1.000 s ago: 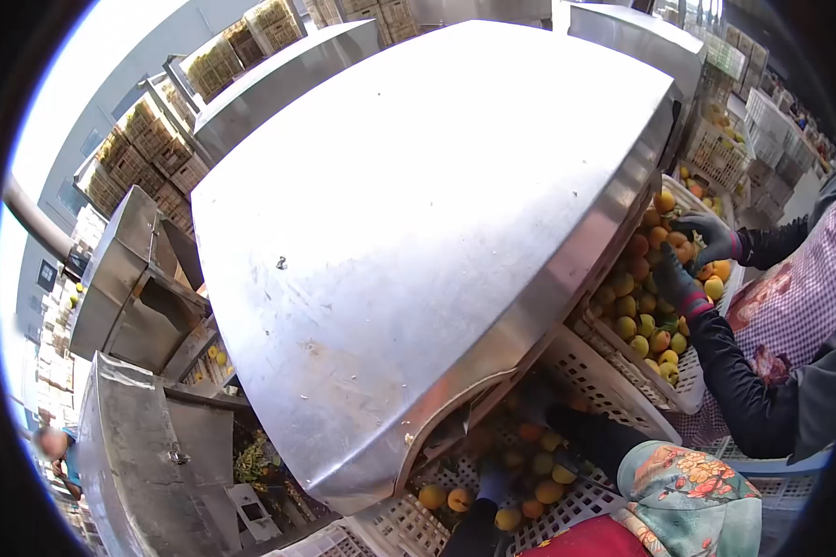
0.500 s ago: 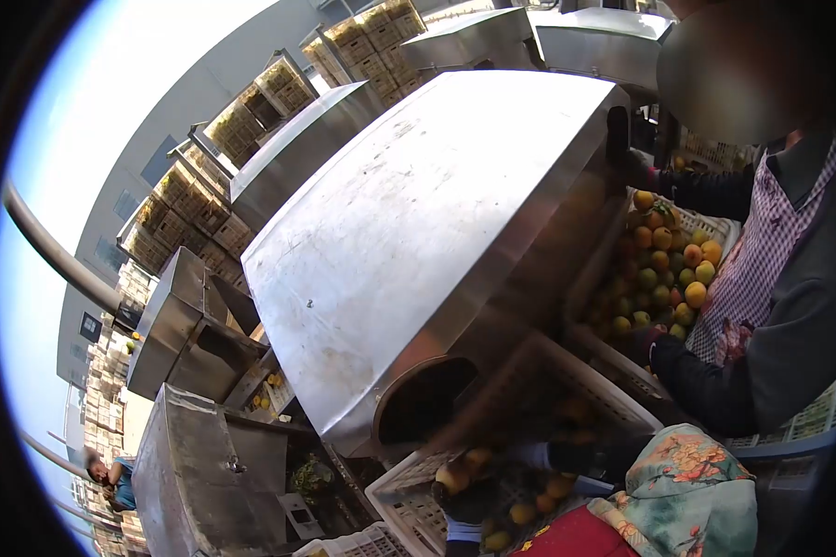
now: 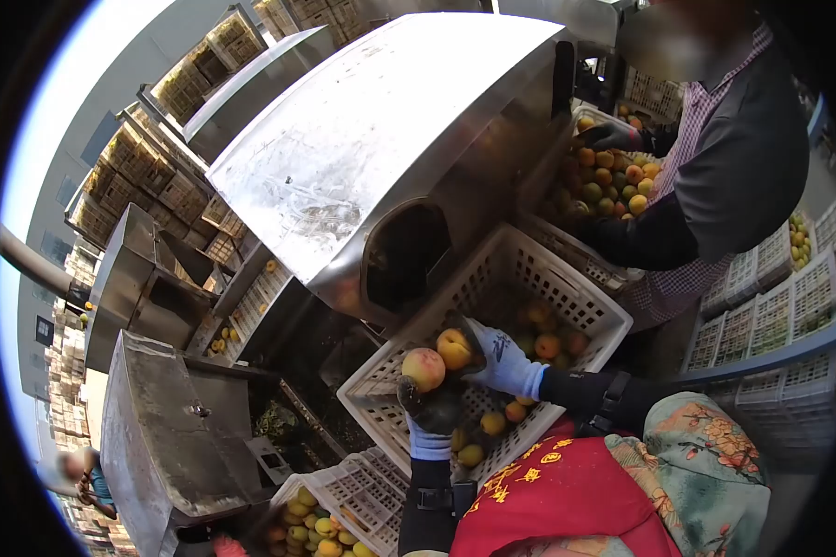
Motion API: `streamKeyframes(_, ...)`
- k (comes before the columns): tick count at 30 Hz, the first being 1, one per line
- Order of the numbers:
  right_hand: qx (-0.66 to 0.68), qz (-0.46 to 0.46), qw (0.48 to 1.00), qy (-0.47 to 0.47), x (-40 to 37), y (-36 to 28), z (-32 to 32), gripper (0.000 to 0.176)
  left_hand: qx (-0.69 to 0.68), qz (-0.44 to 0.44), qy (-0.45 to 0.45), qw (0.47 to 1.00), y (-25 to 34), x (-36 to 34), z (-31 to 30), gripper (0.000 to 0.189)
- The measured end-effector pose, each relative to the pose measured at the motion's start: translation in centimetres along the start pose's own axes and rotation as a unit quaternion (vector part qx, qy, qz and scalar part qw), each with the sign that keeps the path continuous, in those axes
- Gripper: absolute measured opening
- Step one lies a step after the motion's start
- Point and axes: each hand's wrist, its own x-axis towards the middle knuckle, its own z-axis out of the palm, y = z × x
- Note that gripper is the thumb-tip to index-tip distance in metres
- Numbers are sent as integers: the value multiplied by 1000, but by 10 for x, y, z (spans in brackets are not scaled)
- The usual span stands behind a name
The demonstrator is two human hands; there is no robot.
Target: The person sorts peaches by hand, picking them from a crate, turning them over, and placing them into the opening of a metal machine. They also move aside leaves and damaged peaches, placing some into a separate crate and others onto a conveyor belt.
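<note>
My left hand (image 3: 430, 415), in a dark-palmed glove with a pale blue cuff, is closed around a pinkish-yellow peach (image 3: 423, 369). Just beside it, my right hand (image 3: 498, 357), gloved in light blue and dark, grips an orange peach (image 3: 453, 348). Both hands are above a white plastic crate (image 3: 607, 336), tilted in the view. Several loose peaches (image 3: 548, 346) lie on the crate's bottom, some hidden by my hands and arms. Beyond the crate's far side is the dark round opening (image 3: 407, 258) of a metal housing.
A co-worker (image 3: 743, 158) on the right handles a crate full of peaches (image 3: 613, 176). Another white crate of fruit (image 3: 316, 529) stands at the lower left. Metal housings (image 3: 176, 427) and a conveyor with fruit (image 3: 251, 311) are at left. Stacked crates (image 3: 139, 176) rise behind.
The view has shifted, showing more of my crate and arms. My right hand, blurred before, now clearly grips a peach beside my left hand. The co-worker's far hand has moved onto the fruit crate.
</note>
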Motion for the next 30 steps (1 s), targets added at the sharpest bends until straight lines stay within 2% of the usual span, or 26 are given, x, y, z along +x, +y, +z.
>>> streamKeyframes(2,-17,-10,999,45,5,-15,-4,84,-13,-22,-8,1000,8,3,-14,81)
streamKeyframes(5,-80,-30,993,87,16,-16,-2,89,-48,22,-55,997,17,12,9,83)
streamKeyframes(9,-114,-44,985,122,49,-22,-2,88,-98,35,-27,994,22,20,6,78)
streamKeyframes(11,-178,-66,970,152,64,-16,1,87,-102,46,-24,993,19,23,-7,75)
streamKeyframes(17,-203,-48,968,140,95,7,13,89,-69,59,12,996,17,21,-13,66)
streamKeyframes(19,-210,-55,967,131,104,16,20,89,-60,47,50,996,16,20,-16,62)
streamKeyframes(21,-238,-32,967,82,122,37,36,94,-89,49,64,993,17,21,-15,61)
streamKeyframes(22,-225,-40,970,80,137,41,42,90,-119,44,72,989,15,22,-14,60)
streamKeyframes(24,-187,-102,971,112,171,59,60,83,-156,22,25,987,16,20,-15,60)
streamKeyframes(25,-179,-102,973,101,176,47,54,83,-160,16,5,987,22,23,-8,59)
streamKeyframes(27,-205,-152,953,163,177,21,30,74,-186,23,-17,982,24,26,2,58)
streamKeyframes(28,-200,-155,954,160,163,10,20,74,-179,39,21,983,25,27,10,56)
streamKeyframes(29,-72,-110,987,97,137,-4,11,72,-175,52,23,983,29,24,9,56)
streamKeyframes(30,50,-59,997,31,113,-11,3,70,-204,45,-11,978,29,26,8,55)
